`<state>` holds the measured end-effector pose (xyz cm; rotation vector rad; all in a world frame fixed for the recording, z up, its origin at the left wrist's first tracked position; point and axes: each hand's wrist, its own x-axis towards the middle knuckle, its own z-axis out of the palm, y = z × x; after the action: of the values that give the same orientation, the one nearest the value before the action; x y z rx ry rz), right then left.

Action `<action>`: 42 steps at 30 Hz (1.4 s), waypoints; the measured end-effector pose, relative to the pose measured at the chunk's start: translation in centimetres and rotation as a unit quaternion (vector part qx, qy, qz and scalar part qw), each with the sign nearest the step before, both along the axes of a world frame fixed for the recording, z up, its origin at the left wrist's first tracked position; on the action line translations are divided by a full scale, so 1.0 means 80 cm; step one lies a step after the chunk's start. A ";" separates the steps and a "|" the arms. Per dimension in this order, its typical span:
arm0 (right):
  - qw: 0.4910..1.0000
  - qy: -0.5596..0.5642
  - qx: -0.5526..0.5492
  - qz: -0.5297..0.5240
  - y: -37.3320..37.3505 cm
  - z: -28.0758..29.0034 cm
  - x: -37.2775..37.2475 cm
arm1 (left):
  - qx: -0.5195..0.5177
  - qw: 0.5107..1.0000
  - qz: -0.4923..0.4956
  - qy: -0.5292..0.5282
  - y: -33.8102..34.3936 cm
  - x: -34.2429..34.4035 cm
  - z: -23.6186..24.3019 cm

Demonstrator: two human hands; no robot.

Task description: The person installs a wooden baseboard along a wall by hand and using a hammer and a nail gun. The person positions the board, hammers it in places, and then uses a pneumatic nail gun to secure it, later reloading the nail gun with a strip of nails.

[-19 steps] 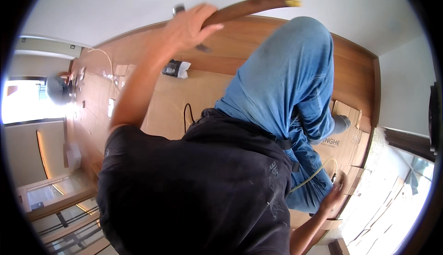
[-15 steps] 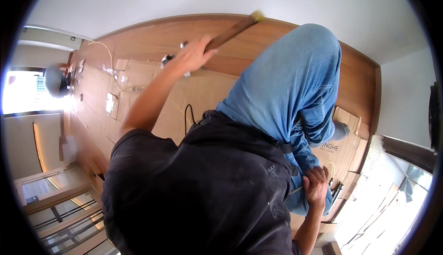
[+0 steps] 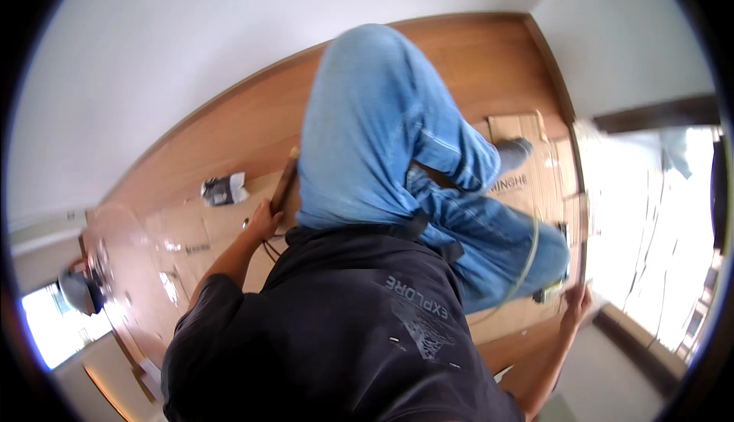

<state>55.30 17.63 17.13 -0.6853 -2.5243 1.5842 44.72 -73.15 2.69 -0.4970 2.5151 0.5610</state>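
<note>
My left hand (image 3: 264, 221) is closed around a dark brown strip (image 3: 285, 183), wood by its look, with a paler end. It holds the strip low beside my bent left knee (image 3: 367, 78), over the cardboard on the floor. Off to the right, my right hand (image 3: 577, 305) reaches down past my other knee to the end of a narrow brown edge strip (image 3: 583, 261). Its fingers are small and blurred, and whether they grip the edge or only rest there cannot be made out.
Cardboard sheets (image 3: 229, 227) cover much of the wooden floor (image 3: 489, 59). A black and white packet (image 3: 224, 190) lies to the left of my left hand. A pale yellow hose or cord (image 3: 529, 258) crosses my right leg. At far left is another person (image 3: 80, 290).
My left hand has come down with the brown strip from near the wall to beside my knee. My right hand has left my leg and moved right. The view has turned.
</note>
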 end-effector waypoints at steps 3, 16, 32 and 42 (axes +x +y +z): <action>0.990 0.070 -0.053 -0.107 -0.039 -0.045 -0.014 | -0.004 0.999 -0.033 -0.018 -0.010 0.017 -0.036; 0.834 0.077 0.289 0.464 -0.215 0.019 -0.271 | -0.074 0.993 -0.050 -0.070 -0.008 0.048 0.011; 0.867 -0.034 0.248 0.431 -0.093 0.044 -0.353 | -0.059 0.994 -0.044 -0.076 -0.017 0.066 0.029; 0.979 -0.052 0.023 0.195 -0.057 0.005 -0.359 | -0.061 0.998 -0.030 0.011 0.000 0.071 0.050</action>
<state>26.56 13.08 17.54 -0.2833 -2.9018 1.6233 50.42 -73.12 6.69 -0.4613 2.5872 0.3952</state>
